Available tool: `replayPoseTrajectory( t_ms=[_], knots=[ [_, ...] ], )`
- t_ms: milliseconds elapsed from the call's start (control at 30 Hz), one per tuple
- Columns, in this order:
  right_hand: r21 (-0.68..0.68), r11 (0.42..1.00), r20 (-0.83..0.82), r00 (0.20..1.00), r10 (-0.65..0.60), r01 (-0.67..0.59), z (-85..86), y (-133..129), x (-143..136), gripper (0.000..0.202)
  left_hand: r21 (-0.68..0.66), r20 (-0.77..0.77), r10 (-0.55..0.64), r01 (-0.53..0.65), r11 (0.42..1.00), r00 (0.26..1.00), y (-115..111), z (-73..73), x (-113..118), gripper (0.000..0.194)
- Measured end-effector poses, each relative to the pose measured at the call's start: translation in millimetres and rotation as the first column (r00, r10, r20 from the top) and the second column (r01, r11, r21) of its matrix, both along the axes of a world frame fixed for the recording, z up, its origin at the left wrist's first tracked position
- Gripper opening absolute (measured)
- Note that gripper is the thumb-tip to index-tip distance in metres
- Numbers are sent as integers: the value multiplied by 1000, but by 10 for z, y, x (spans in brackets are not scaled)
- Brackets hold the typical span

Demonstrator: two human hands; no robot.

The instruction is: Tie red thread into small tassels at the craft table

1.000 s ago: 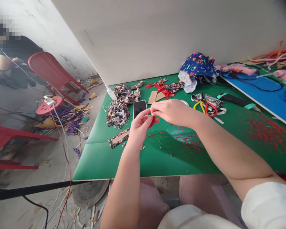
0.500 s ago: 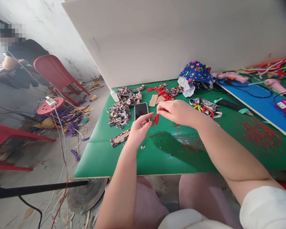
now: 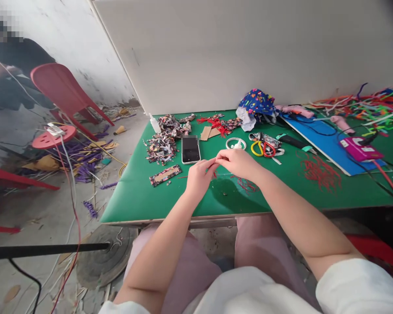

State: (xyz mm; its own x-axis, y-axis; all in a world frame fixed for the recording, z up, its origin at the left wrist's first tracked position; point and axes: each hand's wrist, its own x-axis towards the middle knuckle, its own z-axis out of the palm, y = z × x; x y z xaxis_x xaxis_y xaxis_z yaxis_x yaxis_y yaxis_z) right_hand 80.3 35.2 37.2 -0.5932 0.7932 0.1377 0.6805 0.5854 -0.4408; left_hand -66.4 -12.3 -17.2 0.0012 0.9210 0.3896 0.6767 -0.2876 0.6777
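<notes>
Red thread (image 3: pixel 215 173), a small scrap barely visible between the fingertips, is pinched where the left hand (image 3: pixel 199 178) and the right hand (image 3: pixel 237 161) meet above the green worktop (image 3: pixel 216 205). Most of the thread is hidden by the fingers, and how it is tied or folded cannot be made out. Both forearms reach forward from the lap, bare to the elbow, and converge at the fingertips. The left hand is turned thumb-up, its fingers curled and closed on the thread. The right hand lies knuckles-up, thumb and forefinger nipped on the same scrap.

Just beyond the left hand lies a dark phone (image 3: pixel 190 149), its screen blank, and farther out to that hand's left a heap of patterned fabric scraps (image 3: pixel 165 141). A fabric-covered card strip (image 3: pixel 165 175) rests to the left of the left hand. Loose red threads (image 3: pixel 247 185) lie on the worktop just beside the right wrist, and a larger tangle (image 3: pixel 319 172) well out to the right. Ahead of the right hand sit a white ring (image 3: pixel 236 143) and yellow-and-red scissors (image 3: pixel 263 148). At the far left a seated person is cut off by the frame edge.
</notes>
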Motion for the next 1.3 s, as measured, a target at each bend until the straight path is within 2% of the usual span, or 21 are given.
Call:
replayPoseTrajectory(
  t_ms=[133,233,400,633,767,933,1133,1300],
  knots=[
    [-89,996,19,1000,-18,20,-224,-167,102,20,-91,-211,-91,73,993,973,-177,-41,42,33],
    [-135,991,13,1000,-20,21,-385,-273,163,19,-190,-275,-151,100,977,949,-287,-82,82,32],
    [-156,987,-30,998,-48,43,-544,-389,223,18,-261,-230,-170,108,959,958,-375,-120,102,30],
    [-159,987,-106,994,-37,20,-583,-504,231,22,-414,-92,-175,122,902,980,-401,-144,-23,37],
    [-160,987,-103,995,-21,4,-614,-517,232,23,-415,-136,-134,66,907,982,-467,-97,-128,33],
    [-143,990,-57,998,-10,2,-676,-481,242,23,-390,-287,-114,-8,921,951,-562,-56,-219,32],
    [-128,992,33,999,-19,23,-769,-499,230,22,-277,-539,-90,-75,958,838,-666,-97,-275,30],
    [-108,994,92,996,-7,17,-810,-515,197,22,-203,-652,-55,-103,974,757,-784,-83,-341,27]
  ],
)
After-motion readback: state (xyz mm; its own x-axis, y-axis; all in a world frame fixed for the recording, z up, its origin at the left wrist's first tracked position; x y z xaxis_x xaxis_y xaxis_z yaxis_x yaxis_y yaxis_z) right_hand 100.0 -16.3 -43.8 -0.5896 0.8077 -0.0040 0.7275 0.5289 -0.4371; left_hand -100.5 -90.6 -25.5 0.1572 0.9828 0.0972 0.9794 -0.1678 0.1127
